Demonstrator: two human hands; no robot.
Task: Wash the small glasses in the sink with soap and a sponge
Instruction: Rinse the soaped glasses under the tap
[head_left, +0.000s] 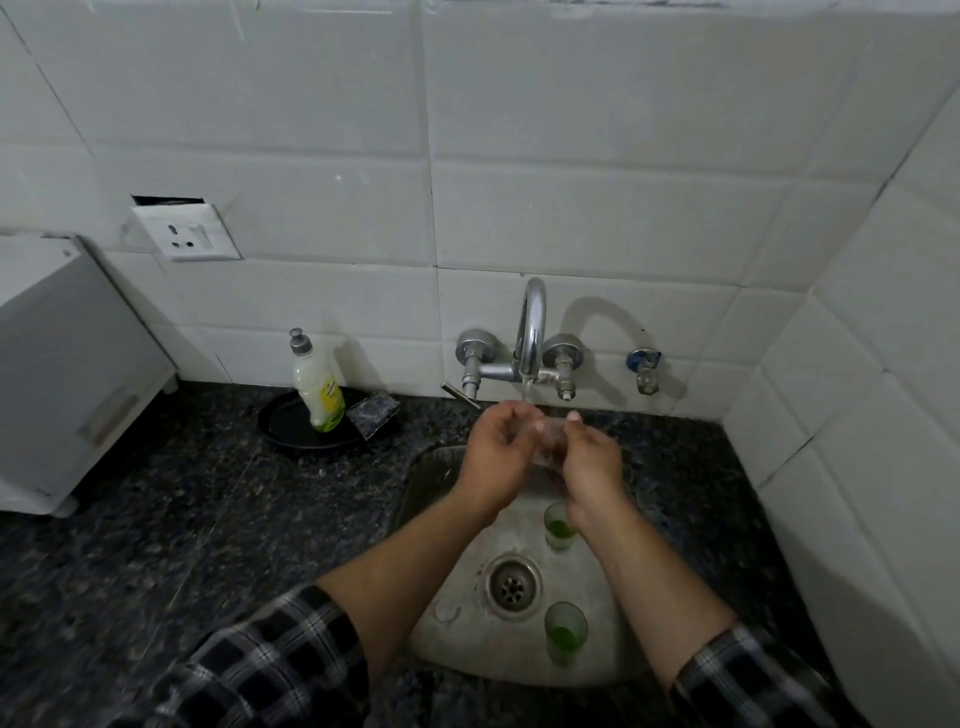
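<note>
Both my hands are raised over the steel sink, under the tap's running water. My left hand and my right hand together hold a small clear glass, which is partly hidden by my fingers. Two more small glasses with green liquid stand in the basin: one just beneath my right wrist, the other near the front, right of the drain. A dark sponge and a dish soap bottle rest on a black plate behind the sink to the left.
The chrome tap juts from the white tiled wall, with a small valve to its right. Dark speckled granite counter surrounds the sink. A white appliance stands at far left, below a wall socket.
</note>
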